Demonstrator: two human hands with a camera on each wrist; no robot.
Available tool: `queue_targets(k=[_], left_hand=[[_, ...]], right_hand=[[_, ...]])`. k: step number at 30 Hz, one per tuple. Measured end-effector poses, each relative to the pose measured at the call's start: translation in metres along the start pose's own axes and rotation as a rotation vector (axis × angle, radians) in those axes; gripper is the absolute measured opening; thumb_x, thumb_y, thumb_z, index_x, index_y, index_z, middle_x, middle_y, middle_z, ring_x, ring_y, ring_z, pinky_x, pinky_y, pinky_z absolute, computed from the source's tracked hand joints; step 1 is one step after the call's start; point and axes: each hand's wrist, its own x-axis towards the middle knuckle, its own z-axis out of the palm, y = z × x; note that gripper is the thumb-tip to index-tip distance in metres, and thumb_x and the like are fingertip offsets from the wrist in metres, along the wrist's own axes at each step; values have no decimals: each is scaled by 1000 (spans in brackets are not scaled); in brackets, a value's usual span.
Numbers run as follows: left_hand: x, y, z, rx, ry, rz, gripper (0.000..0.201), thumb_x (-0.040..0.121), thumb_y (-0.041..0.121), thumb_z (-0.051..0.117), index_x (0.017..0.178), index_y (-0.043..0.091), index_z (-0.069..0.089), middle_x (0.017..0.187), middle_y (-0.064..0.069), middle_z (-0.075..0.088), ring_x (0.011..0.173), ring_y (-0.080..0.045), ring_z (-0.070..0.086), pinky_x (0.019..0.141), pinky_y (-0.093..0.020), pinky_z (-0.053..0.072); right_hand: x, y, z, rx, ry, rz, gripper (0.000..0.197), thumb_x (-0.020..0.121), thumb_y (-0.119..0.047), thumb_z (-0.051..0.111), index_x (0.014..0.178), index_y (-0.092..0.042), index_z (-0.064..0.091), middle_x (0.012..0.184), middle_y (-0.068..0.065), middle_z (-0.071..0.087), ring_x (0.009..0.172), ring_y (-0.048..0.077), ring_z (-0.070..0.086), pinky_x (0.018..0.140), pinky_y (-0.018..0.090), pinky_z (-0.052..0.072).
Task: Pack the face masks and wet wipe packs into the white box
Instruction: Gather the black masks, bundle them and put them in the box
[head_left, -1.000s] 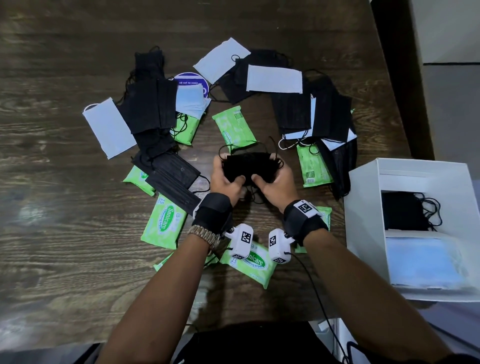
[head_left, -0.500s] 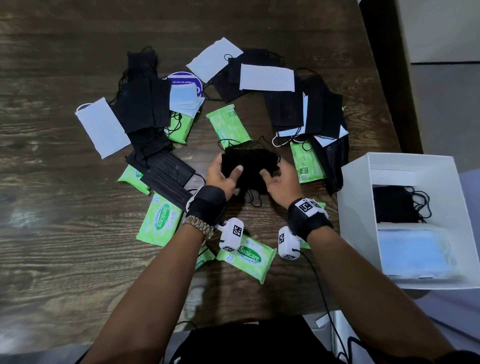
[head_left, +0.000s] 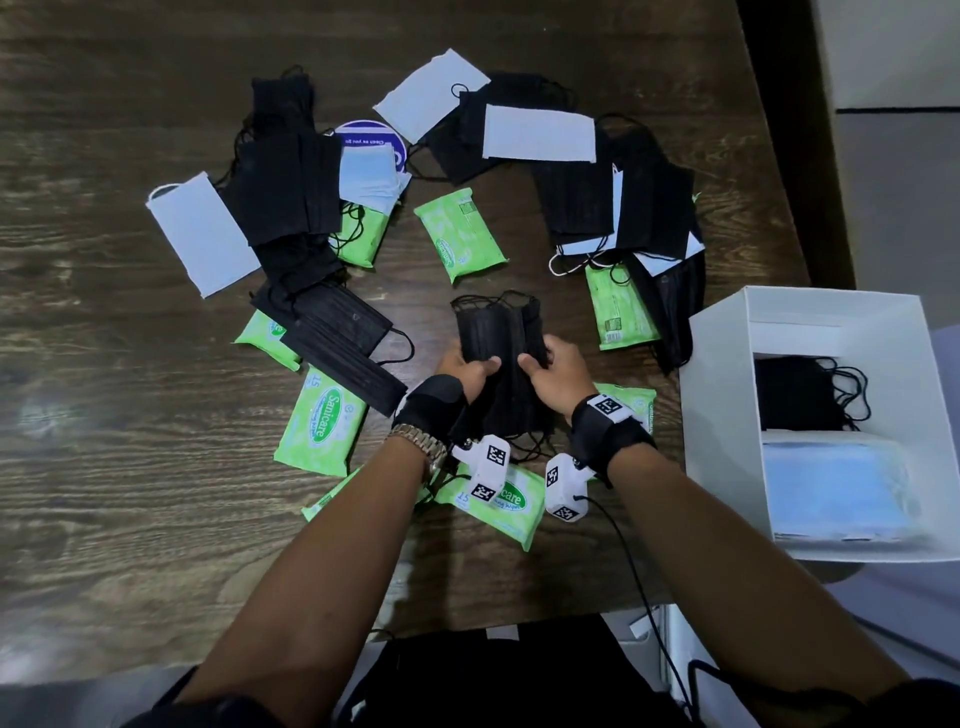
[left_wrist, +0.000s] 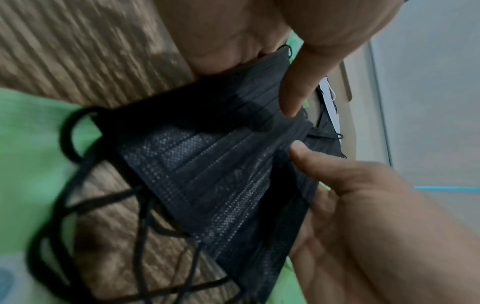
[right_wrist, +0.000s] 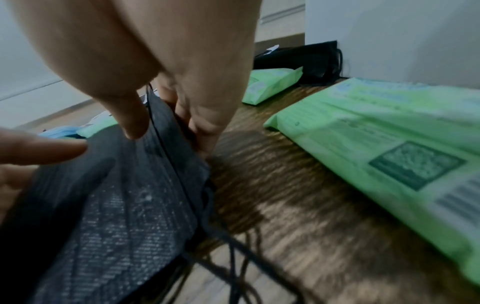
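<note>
A stack of black face masks (head_left: 501, 343) is held over the middle of the table, its long side pointing away from me. My left hand (head_left: 470, 366) grips its left edge, thumb on top. My right hand (head_left: 553, 364) grips the right edge the same way. In the left wrist view the left thumb (left_wrist: 293, 92) presses on the pleated black stack (left_wrist: 221, 174), and ear loops dangle below. The white box (head_left: 717, 415) stands at the right and holds black masks (head_left: 795, 395) and blue masks (head_left: 831, 488). Green wet wipe packs (head_left: 460, 234) lie around.
More black masks (head_left: 283, 192), white masks (head_left: 205, 234) and green packs (head_left: 322, 426) lie in a ring on the wooden table (head_left: 104, 415). One pack (right_wrist: 376, 144) lies just right of my right hand. The table's right edge runs just behind the box.
The black stack has turned from crosswise to lengthwise between my hands, and both hands have drawn a little nearer to me.
</note>
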Motion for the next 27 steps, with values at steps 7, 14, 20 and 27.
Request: queue_targets(k=[7, 14, 20, 27], left_hand=[[-7, -11, -7, -242, 31, -41, 42, 81, 1, 71, 119, 2, 55, 105, -16, 68, 91, -31, 67, 82, -43, 57], [-19, -19, -10, -381, -45, -54, 23, 82, -1, 64, 104, 5, 67, 103, -26, 68, 89, -37, 67, 85, -51, 55], [-20, -25, -14, -385, -18, -43, 17, 95, 11, 54, 110, 9, 63, 111, -22, 66, 98, -36, 65, 92, -52, 51], [-14, -37, -20, 48, 224, 169, 19, 93, 8, 57, 110, 10, 51, 61, 5, 45, 58, -7, 46, 68, -21, 44]], right_hand=[[-20, -9, -4, 250, 64, -25, 16, 101, -20, 53, 105, -10, 65, 83, -5, 63, 74, 7, 55, 72, 26, 42], [-35, -21, 2, 448, -139, -13, 35, 78, -22, 84, 107, -9, 69, 100, 6, 76, 92, 16, 73, 81, 31, 60], [-25, -14, 2, 225, 13, 27, 42, 76, -21, 84, 112, -14, 63, 99, 5, 73, 89, 19, 71, 86, 43, 59], [-41, -4, 18, -394, 284, -218, 49, 74, -49, 80, 107, -17, 61, 104, 2, 59, 100, 23, 58, 80, 40, 52]])
